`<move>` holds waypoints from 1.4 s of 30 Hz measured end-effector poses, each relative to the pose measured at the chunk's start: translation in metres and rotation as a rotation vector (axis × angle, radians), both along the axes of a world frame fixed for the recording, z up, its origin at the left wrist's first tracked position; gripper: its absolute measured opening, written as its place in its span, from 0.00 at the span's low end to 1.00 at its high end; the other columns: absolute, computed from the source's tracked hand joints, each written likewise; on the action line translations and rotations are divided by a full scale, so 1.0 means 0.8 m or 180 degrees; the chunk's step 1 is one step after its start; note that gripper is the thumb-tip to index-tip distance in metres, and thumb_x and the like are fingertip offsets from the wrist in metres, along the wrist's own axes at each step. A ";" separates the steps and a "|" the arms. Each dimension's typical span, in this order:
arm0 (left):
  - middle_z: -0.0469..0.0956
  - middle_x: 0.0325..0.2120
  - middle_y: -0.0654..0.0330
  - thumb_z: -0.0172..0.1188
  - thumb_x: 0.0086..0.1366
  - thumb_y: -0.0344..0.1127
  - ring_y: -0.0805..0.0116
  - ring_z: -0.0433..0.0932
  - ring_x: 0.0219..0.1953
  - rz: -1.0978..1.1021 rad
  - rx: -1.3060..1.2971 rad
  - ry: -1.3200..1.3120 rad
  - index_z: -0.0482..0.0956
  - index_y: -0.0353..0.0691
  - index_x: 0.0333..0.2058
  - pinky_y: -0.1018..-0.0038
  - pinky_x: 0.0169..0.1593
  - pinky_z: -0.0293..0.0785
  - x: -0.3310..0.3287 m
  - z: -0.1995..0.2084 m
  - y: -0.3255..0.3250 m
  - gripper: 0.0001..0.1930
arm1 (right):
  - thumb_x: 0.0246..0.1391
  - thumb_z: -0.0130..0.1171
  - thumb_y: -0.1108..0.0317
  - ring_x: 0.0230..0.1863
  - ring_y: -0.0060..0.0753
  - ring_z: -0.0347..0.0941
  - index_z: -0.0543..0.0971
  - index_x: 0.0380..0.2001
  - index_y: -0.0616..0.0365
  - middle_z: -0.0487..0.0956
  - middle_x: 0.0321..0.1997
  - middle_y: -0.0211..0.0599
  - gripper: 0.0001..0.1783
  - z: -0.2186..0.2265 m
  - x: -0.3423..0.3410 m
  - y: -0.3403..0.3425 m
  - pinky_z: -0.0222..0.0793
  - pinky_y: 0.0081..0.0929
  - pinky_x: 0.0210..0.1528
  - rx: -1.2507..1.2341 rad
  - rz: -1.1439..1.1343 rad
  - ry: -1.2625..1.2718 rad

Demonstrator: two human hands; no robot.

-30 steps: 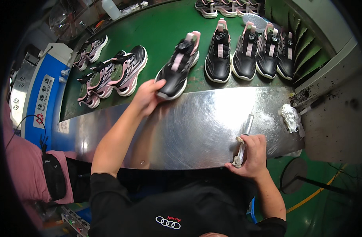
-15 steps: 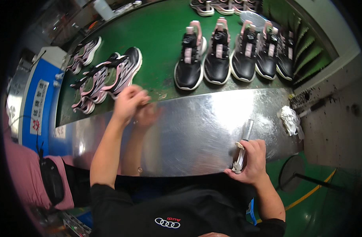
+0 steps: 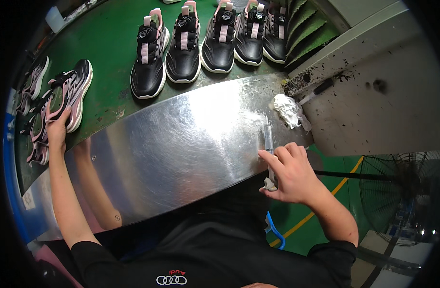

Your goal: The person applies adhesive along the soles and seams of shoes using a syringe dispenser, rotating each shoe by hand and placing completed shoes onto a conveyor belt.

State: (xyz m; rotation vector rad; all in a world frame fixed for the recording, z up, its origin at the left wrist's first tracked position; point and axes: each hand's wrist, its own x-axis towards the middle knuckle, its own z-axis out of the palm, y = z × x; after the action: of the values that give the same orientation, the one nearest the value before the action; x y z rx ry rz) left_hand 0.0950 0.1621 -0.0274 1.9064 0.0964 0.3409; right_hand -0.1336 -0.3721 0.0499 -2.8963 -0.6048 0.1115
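My left hand [image 3: 58, 127] reaches far left, its fingers closed on the pink collar of a black, pink and white sneaker [image 3: 79, 89] that lies on its side on the green surface. In my right hand [image 3: 291, 174], over the front edge of the metal plate [image 3: 181, 149], is a slim clear syringe [image 3: 268, 138]. Its barrel points away from me, and whitish lumps [image 3: 269, 184] cling around its near end. My fingers hide the middle of it. Other sneakers [image 3: 37, 122] lie beside the gripped one, partly behind my hand.
Several black sneakers with pink straps [image 3: 184, 60] stand in a row beyond the plate. A crumpled white wad [image 3: 288, 109] lies at the plate's right end, near a dark-handled brush-like tool [image 3: 320, 87]. A grey panel [image 3: 373, 96] rises on the right, with a fan [image 3: 397, 185] below it.
My left hand has moved left from above the plate and taken hold of a sneaker. My right hand still holds the syringe. The view has swung to the right.
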 end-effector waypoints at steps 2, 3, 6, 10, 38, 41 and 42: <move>0.73 0.47 0.59 0.61 0.57 0.26 0.71 0.71 0.47 -0.0125 -0.0030 0.0080 0.63 0.36 0.57 0.78 0.53 0.64 -0.002 0.008 -0.004 0.28 | 0.25 0.72 0.54 0.38 0.39 0.61 0.69 0.50 0.52 0.67 0.34 0.34 0.43 0.004 0.005 -0.004 0.56 0.34 0.39 -0.0315 0.0126 0.0075; 0.72 0.47 0.58 0.60 0.57 0.26 0.71 0.71 0.47 -0.0098 0.0013 0.0059 0.63 0.36 0.57 0.78 0.53 0.64 -0.010 0.011 -0.002 0.29 | 0.27 0.71 0.52 0.39 0.38 0.62 0.69 0.48 0.52 0.68 0.34 0.34 0.41 0.009 0.009 -0.002 0.57 0.34 0.40 -0.0525 0.0155 0.0202; 0.71 0.49 0.57 0.57 0.57 0.25 0.71 0.70 0.49 -0.0212 -0.0084 -0.0100 0.61 0.35 0.58 0.77 0.55 0.62 -0.044 0.015 0.003 0.28 | 0.28 0.70 0.51 0.39 0.38 0.63 0.69 0.48 0.53 0.69 0.35 0.35 0.40 0.013 0.014 -0.004 0.57 0.33 0.41 -0.0833 0.0291 0.0521; 0.66 0.55 0.57 0.57 0.55 0.25 0.68 0.65 0.56 -0.0171 -0.0298 -0.0258 0.59 0.35 0.60 0.75 0.60 0.55 -0.137 0.019 0.006 0.32 | 0.28 0.70 0.50 0.40 0.37 0.63 0.69 0.47 0.54 0.70 0.35 0.35 0.40 0.019 0.017 -0.003 0.58 0.32 0.42 -0.1015 0.0531 0.0644; 0.72 0.29 0.64 0.56 0.58 0.40 0.77 0.74 0.27 -0.0976 -0.1267 0.1293 0.68 0.37 0.42 0.79 0.30 0.73 -0.070 0.050 -0.133 0.16 | 0.33 0.69 0.42 0.54 0.31 0.62 0.55 0.59 0.61 0.65 0.52 0.38 0.55 -0.070 -0.022 -0.019 0.55 0.29 0.57 0.4085 -0.1001 0.1494; 0.74 0.33 0.59 0.61 0.54 0.36 0.73 0.76 0.30 -0.1314 -0.1932 0.0754 0.67 0.35 0.44 0.77 0.33 0.75 -0.093 0.083 -0.197 0.21 | 0.24 0.64 0.26 0.47 0.28 0.66 0.56 0.58 0.62 0.68 0.47 0.36 0.64 -0.053 -0.045 -0.014 0.59 0.24 0.48 0.3813 -0.1221 0.1176; 0.75 0.34 0.58 0.62 0.53 0.35 0.72 0.76 0.33 -0.1479 -0.2261 0.0576 0.67 0.34 0.45 0.76 0.36 0.76 -0.101 0.089 -0.217 0.22 | 0.22 0.65 0.26 0.46 0.28 0.66 0.56 0.57 0.62 0.69 0.46 0.37 0.65 -0.041 -0.052 -0.010 0.60 0.23 0.46 0.3886 -0.1295 0.1120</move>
State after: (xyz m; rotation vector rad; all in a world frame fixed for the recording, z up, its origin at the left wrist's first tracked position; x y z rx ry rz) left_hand 0.0138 -0.0112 0.0437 1.1982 -0.0976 -0.1722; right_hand -0.1754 -0.3802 0.0168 -1.6875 0.0394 0.1273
